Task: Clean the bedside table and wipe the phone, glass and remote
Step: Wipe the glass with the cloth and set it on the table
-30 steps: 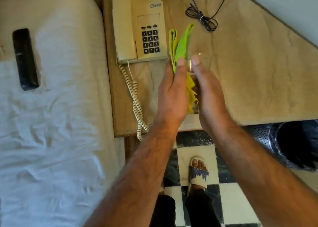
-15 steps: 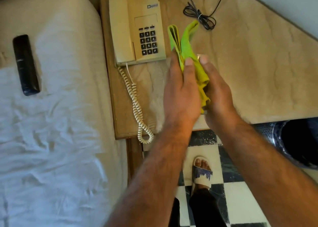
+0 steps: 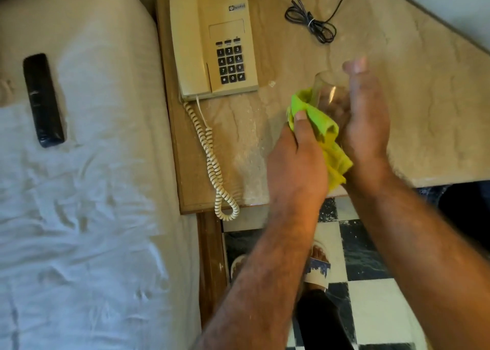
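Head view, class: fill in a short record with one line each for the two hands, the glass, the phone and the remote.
left hand: grips the green cloth, pressing it to the glass
right hand: holds the glass
glass: clear, between both hands, over the bedside table
phone: cream, handset on cradle, on the table
remote: black, lying on the bed

Bare surface of the bedside table lies right of the right hand and between phone and left hand. The phone blocks the rear left corner; its coiled cord crosses the left strip to the front edge. A bundled cable obstructs the rear centre. The bed adjoins the left side.
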Demonstrator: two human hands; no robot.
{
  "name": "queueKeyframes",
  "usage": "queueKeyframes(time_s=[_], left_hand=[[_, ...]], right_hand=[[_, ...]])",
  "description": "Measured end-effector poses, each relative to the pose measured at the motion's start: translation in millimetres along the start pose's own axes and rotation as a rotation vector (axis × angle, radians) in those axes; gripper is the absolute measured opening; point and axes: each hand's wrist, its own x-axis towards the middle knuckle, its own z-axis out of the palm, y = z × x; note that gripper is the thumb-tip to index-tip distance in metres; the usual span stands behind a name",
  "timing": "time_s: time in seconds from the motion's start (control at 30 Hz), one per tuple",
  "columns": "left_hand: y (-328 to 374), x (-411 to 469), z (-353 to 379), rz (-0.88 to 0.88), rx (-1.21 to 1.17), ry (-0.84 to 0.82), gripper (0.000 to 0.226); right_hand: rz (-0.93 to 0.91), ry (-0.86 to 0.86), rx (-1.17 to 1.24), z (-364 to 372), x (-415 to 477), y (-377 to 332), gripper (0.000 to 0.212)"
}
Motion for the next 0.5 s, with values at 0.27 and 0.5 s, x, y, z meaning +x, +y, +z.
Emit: queueKeyframes(time_s=[0.27, 0.5], left_hand=[[5.3, 17.8, -0.5, -0.093, -0.057, 0.024, 0.056], [-9.0, -3.3, 4.1, 0.224, -0.034, 0.071, 0.04]], right_hand=[[0.104, -0.137, -0.016, 1.8, 1.5, 8.9, 0.045], [0.072, -0.084, -0.317, 16.9, 14.1, -15.8, 0.034]])
